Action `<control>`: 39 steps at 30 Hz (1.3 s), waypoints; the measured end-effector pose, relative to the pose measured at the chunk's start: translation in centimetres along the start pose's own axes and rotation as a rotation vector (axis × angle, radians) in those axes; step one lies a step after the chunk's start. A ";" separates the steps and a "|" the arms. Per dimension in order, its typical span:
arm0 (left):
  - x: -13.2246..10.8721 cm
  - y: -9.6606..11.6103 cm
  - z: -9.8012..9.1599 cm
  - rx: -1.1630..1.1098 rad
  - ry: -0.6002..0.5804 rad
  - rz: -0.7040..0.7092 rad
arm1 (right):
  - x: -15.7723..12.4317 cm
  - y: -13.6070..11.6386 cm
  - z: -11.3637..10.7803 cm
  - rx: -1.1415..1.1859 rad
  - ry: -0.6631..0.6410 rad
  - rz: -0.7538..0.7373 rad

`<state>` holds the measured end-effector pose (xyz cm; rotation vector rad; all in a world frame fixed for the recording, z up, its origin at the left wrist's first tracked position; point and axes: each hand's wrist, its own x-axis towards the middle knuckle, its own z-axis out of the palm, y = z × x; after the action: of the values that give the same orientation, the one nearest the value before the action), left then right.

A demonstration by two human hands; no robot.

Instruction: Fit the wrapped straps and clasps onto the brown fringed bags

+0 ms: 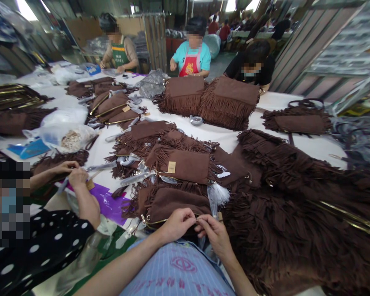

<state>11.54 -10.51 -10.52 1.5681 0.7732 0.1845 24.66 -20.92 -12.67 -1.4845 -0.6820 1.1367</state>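
The bag (179, 203) lay on the near side of the worktop, right in front of the person, its zip (162, 223) edge turned toward the body. Both hands were at that edge. The left hand (180, 223) was narrow, thumb and forefinger brought together in a pinch; the right hand (212, 231) was narrow too, its fingertips meeting close beside the left's. Whatever sat between them was too small to make out, so I could not tell what they held.

The bag looked soft and limp, its brown face rumpled like suede, and it was probably light. The matt surface did not seem slippery, and nothing about the cloth looked fragile. With so little stiffness, it would likely have sagged if lifted by one corner. The zip edge seemed the firmest line to take hold of, with the ring (148, 218) at its left end a small, hard spot for a fingertip pinch. The fringe (132, 209) looked a poor hold: loose strands that could tangle or pull.

A tagged bag (189, 164) lay just beyond, with a white tassel (220, 193) near its right end. A dark, fringed pile (283, 234) spread beside the right hand, seemingly just as floppy.
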 end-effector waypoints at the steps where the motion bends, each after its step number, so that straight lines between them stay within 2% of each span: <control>1: 0.0 0.0 0.0 0.008 0.004 0.003 | 0.0 0.0 0.0 -0.004 -0.005 0.000; 13: 0.1 0.0 0.2 0.035 0.048 0.021 | 0.0 0.3 -0.3 -0.138 -0.025 -0.056; 25: 0.1 0.3 0.2 0.067 0.046 0.033 | 0.0 0.7 0.0 -0.062 -0.031 -0.016; 34: 0.1 0.3 0.4 0.222 0.067 0.057 | 0.1 0.0 -0.2 -0.475 -0.093 -0.286; 39: 0.3 0.4 0.4 0.238 0.070 0.081 | -0.3 -0.4 -0.2 -0.446 -0.081 -0.279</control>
<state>12.19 -10.67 -10.33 1.8280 0.8095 0.2135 24.82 -21.16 -12.17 -1.6503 -1.2184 0.8652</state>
